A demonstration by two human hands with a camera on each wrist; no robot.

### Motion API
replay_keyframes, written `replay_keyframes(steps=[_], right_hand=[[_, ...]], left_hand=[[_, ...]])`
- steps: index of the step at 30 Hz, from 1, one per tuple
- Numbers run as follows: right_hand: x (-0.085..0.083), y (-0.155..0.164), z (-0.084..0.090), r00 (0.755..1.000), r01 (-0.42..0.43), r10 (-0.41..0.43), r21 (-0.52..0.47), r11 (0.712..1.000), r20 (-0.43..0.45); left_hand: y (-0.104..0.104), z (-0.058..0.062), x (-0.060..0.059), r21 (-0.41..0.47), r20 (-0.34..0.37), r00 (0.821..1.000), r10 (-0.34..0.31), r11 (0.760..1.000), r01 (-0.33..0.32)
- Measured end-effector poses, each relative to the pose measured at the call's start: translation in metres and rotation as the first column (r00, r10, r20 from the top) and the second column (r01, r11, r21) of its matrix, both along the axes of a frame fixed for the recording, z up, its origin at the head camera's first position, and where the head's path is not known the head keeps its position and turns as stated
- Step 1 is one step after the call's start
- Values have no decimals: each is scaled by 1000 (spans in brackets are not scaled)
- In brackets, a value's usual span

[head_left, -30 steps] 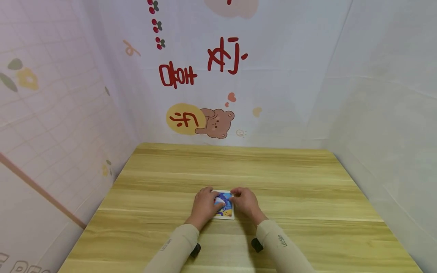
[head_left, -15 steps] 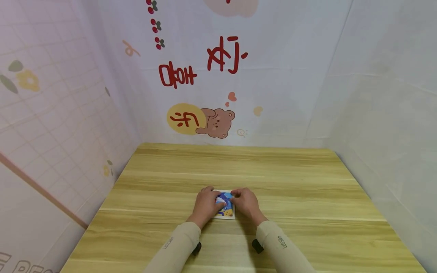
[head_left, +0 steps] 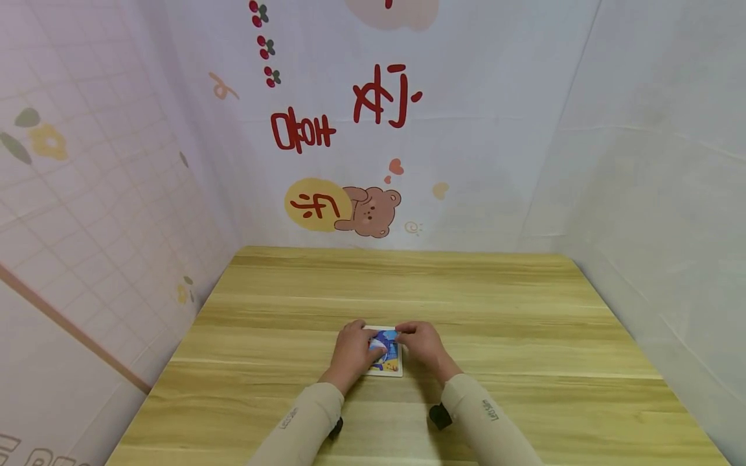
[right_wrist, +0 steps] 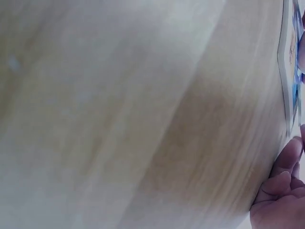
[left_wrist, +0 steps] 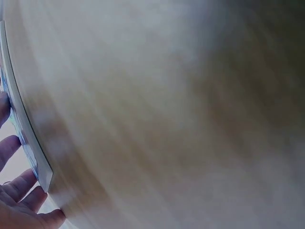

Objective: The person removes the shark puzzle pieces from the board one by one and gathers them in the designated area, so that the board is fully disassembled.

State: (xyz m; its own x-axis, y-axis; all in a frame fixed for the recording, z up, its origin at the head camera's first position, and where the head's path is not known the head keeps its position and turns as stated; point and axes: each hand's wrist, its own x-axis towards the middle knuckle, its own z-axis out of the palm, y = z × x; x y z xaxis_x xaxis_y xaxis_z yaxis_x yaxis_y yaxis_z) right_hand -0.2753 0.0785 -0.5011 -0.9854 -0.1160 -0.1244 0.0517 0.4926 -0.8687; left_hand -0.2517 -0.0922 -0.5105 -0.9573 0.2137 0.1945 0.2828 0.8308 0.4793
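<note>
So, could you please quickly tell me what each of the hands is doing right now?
Left hand: fingers rest on the picture card; grip cannot be told.
Right hand: fingers on the same card; grip cannot be told.

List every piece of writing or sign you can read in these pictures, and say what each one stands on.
Backdrop sheet: large red characters, upside down, not legible to me.
Yellow circle beside the cartoon bear: one red character, upside down, unread.
Right sleeve: small dark print, too small to read.
Left sleeve: the same.
Picture board under both hands: no text visible.
</note>
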Motion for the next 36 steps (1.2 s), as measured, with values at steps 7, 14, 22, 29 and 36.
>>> replay_keyframes(steps=[7,14,22,29,36], right_hand=[[1,-1,-4,999,-49,49,-30,998,-24],[1,2,-5,1000,14,-14,68,998,4],[-1,1,-4,1000,-27,29,187,982,-8],[-4,2,-2,998,-66,68,135,989,-11],[-6,5,-4,998,-60,60,13,998,32]], left_hand=[[-1,-2,-1,-9,-24,1000,-15,1000,14],[0,-3,-1,-10,1,1000,3,1000,-3],[0,1,-1,-12,0,1000,2,1000,-2],[0,1,-1,-13,7,1000,4,1000,-4],[1,-1,-2,-18,16,1000,9,1000,-9]])
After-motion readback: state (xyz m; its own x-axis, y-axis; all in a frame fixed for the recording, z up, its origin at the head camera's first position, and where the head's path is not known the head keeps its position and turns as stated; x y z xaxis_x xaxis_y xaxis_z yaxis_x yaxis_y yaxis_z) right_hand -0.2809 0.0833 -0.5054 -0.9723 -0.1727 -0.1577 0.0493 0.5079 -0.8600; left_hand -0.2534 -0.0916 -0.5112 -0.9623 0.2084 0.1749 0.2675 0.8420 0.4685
